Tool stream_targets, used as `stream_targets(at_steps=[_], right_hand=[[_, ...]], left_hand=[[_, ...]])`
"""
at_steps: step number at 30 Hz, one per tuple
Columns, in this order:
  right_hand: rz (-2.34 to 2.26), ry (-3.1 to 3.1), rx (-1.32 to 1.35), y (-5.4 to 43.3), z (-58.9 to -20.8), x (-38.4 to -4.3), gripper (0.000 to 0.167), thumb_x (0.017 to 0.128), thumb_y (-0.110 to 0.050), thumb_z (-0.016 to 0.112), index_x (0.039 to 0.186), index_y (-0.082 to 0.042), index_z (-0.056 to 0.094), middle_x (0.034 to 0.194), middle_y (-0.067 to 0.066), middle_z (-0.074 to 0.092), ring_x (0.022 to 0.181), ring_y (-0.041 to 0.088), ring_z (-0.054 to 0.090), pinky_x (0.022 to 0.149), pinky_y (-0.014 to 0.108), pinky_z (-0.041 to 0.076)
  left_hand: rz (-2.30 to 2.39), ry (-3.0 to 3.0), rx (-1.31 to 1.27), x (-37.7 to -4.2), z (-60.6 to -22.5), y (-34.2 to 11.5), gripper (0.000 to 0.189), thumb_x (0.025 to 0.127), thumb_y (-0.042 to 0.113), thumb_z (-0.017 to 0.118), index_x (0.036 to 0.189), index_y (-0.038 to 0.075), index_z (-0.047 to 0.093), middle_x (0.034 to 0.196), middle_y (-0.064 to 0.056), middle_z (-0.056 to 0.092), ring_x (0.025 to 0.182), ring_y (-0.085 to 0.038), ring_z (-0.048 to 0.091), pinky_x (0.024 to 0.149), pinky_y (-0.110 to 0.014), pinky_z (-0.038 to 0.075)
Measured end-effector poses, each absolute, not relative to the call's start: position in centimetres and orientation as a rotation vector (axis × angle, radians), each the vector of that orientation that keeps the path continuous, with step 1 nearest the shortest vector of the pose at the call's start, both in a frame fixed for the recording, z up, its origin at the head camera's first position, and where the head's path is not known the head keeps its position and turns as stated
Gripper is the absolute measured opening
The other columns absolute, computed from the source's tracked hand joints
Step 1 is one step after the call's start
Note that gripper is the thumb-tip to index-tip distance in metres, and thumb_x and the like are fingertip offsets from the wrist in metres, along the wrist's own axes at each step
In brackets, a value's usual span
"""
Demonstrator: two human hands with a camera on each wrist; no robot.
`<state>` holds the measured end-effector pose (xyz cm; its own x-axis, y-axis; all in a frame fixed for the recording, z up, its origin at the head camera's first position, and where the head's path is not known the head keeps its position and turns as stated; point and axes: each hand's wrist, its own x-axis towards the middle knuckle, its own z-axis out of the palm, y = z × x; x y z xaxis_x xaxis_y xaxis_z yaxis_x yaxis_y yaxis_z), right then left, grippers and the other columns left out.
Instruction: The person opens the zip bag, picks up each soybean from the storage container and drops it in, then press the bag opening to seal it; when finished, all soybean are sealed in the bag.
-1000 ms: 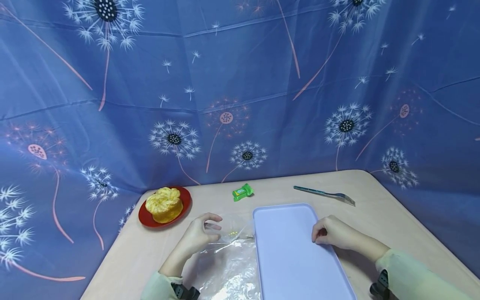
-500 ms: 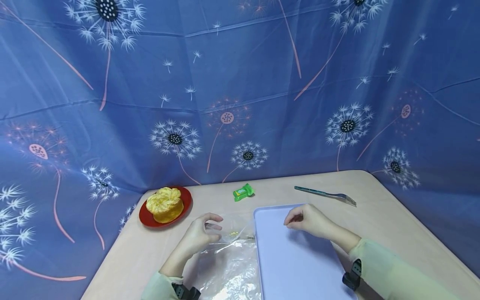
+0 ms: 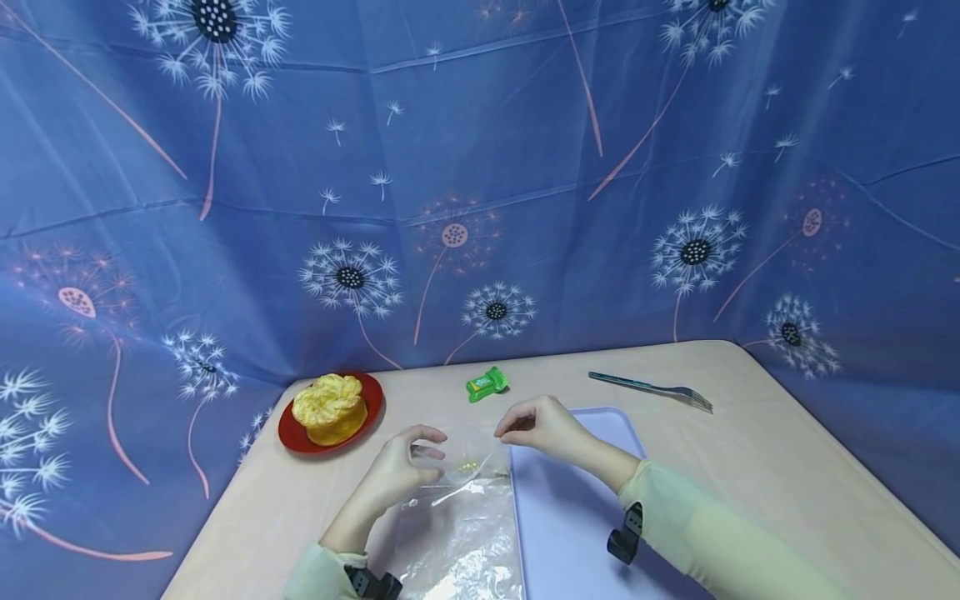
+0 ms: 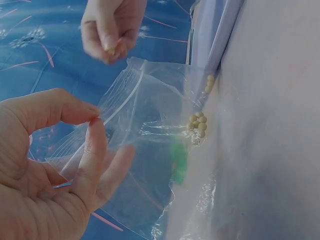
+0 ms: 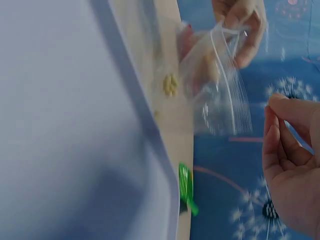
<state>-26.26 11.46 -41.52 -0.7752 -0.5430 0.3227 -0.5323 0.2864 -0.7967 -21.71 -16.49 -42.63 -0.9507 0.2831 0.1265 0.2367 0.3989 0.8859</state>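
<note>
My left hand (image 3: 396, 473) pinches the top edge of a clear zip bag (image 4: 135, 115) between thumb and finger, holding its mouth up. Several small round yellow soybeans (image 4: 198, 125) lie low in the bag. My right hand (image 3: 549, 432) is raised at the bag's upper right, over the left edge of a lavender tray (image 3: 558, 525). Its thumb and fingertips are pinched together. A tiny yellowish soybean (image 4: 111, 51) shows between them in the left wrist view, largely covered by the fingers.
A red plate (image 3: 375, 412) with a yellow bun (image 3: 328, 410) stands at the back left. Behind the bag lies a green wrapped candy (image 3: 487, 384). A fork (image 3: 652, 389) lies at the back right. A clear plastic sheet (image 3: 457, 542) spreads left of the tray. A blue patterned cloth hangs behind.
My right hand has lifted from the tray's right side and moved left across it, up to the bag's mouth. The left hand and bag have stayed in place.
</note>
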Motion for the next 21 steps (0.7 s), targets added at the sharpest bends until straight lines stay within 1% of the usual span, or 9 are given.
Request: stream_targets(at_steps=[4, 7, 9, 12, 15, 19, 21], right_hand=[[-1.519, 2.520, -1.123, 9.3, -41.5, -26.5, 0.005, 0.087, -0.001, 0.077, 0.092, -0.003, 0.079, 0.091, 0.004, 0.076, 0.079, 0.008, 0.067, 0.072, 0.027, 0.057], [-1.457, 2.537, -1.142, 8.1, -41.5, -26.6, 0.005, 0.088, -0.001, 0.078, 0.092, -0.002, 0.079, 0.091, 0.002, 0.076, 0.078, 0.006, 0.066, 0.072, 0.025, 0.056], [-1.423, 2.547, -1.164, 7.6, -41.5, -26.7, 0.005, 0.087, -0.001, 0.078, 0.092, -0.002, 0.079, 0.090, 0.003, 0.076, 0.079, 0.006, 0.067, 0.072, 0.024, 0.057], [-1.399, 2.565, -1.183, 7.2, -41.6, -26.8, 0.006, 0.087, 0.000, 0.078, 0.091, -0.004, 0.079, 0.091, 0.005, 0.075, 0.080, 0.006, 0.067, 0.074, 0.024, 0.057], [-1.410, 2.593, -1.166, 7.3, -41.6, -26.9, 0.008, 0.087, -0.001, 0.079, 0.091, -0.007, 0.080, 0.090, 0.002, 0.075, 0.079, 0.005, 0.066, 0.073, 0.024, 0.056], [-1.465, 2.622, -1.135, 8.2, -41.6, -27.2, 0.009, 0.087, -0.005, 0.079, 0.096, -0.005, 0.079, 0.094, 0.000, 0.075, 0.081, 0.008, 0.066, 0.074, 0.027, 0.057], [-1.491, 2.611, -1.117, 8.9, -41.7, -27.4, 0.015, 0.088, -0.006, 0.079, 0.102, -0.002, 0.078, 0.099, 0.004, 0.075, 0.085, 0.014, 0.068, 0.077, 0.031, 0.058]], left_hand=[[1.623, 2.595, 0.479, -21.7, -42.6, -16.5, 0.047, 0.076, -0.003, 0.076, 0.121, -0.004, 0.063, 0.119, -0.018, 0.066, 0.097, -0.035, 0.071, 0.072, -0.029, 0.058], [1.626, 2.593, 0.477, -21.6, -42.6, -16.5, 0.047, 0.077, -0.003, 0.076, 0.122, -0.004, 0.063, 0.120, -0.017, 0.065, 0.098, -0.035, 0.071, 0.072, -0.031, 0.059], [1.633, 2.587, 0.474, -21.6, -42.5, -16.6, 0.047, 0.077, -0.003, 0.077, 0.122, -0.003, 0.064, 0.121, -0.018, 0.065, 0.098, -0.035, 0.071, 0.072, -0.032, 0.059], [1.642, 2.579, 0.479, -21.5, -42.6, -16.7, 0.049, 0.076, -0.003, 0.076, 0.123, -0.004, 0.063, 0.121, -0.020, 0.065, 0.098, -0.036, 0.071, 0.071, -0.034, 0.059], [1.644, 2.575, 0.475, -21.5, -42.5, -16.7, 0.049, 0.076, -0.003, 0.076, 0.123, -0.003, 0.063, 0.119, -0.020, 0.066, 0.096, -0.035, 0.071, 0.072, -0.035, 0.059], [1.636, 2.578, 0.458, -21.5, -42.4, -16.7, 0.050, 0.076, -0.003, 0.077, 0.124, -0.003, 0.063, 0.117, -0.021, 0.067, 0.096, -0.033, 0.072, 0.073, -0.035, 0.059], [1.632, 2.582, 0.455, -21.5, -42.3, -16.8, 0.051, 0.076, -0.003, 0.077, 0.124, -0.004, 0.062, 0.117, -0.022, 0.068, 0.096, -0.033, 0.072, 0.074, -0.035, 0.059]])
